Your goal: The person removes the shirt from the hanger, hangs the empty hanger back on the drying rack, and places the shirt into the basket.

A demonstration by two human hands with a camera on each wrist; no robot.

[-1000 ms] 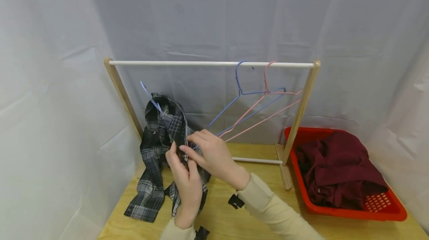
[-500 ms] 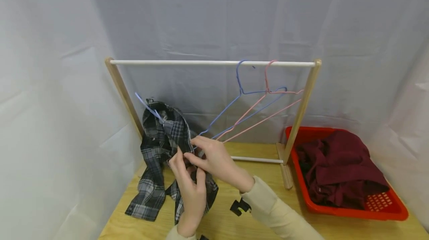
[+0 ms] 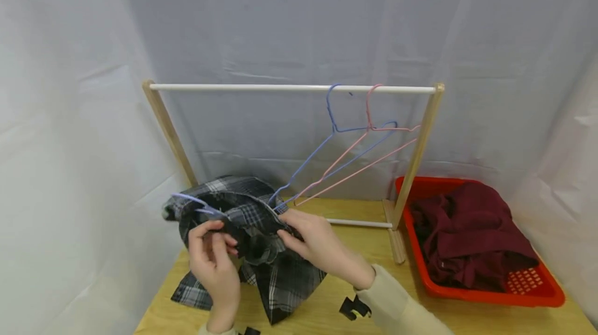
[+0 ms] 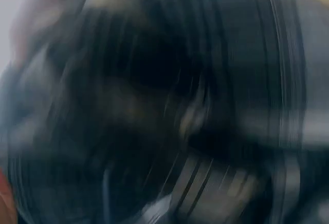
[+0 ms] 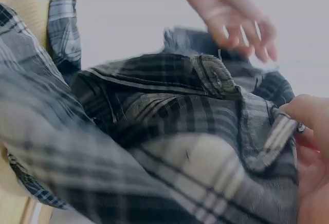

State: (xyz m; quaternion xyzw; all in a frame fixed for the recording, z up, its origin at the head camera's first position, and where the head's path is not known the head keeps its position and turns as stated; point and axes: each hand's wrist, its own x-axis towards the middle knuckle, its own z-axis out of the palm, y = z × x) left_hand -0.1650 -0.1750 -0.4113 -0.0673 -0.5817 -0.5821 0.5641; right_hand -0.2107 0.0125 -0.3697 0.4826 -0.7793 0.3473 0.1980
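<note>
A black, grey and white plaid shirt (image 3: 299, 278) is bunched at the left of the wooden table, its tail and a sleeve trailing down. From its neck opening pokes the hook of a light blue hanger (image 3: 189, 198), leaning left. My right hand (image 3: 322, 244) pinches the shirt's front edge, thumb against fingers; the right wrist view shows this plaid edge (image 5: 277, 131) close up. My left hand (image 3: 215, 262) is beside the neck opening, just below the hook. In the right wrist view its fingers (image 5: 241, 36) are apart and loosely bent over the cloth. The left wrist view is badly blurred.
A rack with a white rail (image 3: 243, 87) stands behind the shirt. A blue hanger (image 3: 308, 158) and a pink hanger (image 3: 348, 150) hang from its right part, their lower ends near my right hand. At right, a red basket (image 3: 420, 267) holds maroon clothing (image 3: 472, 236).
My left hand has left the shirt front beside my right hand and moved left toward the hook. The shirt and its hanger have dropped and tipped left. My right hand shifted slightly right and down.
</note>
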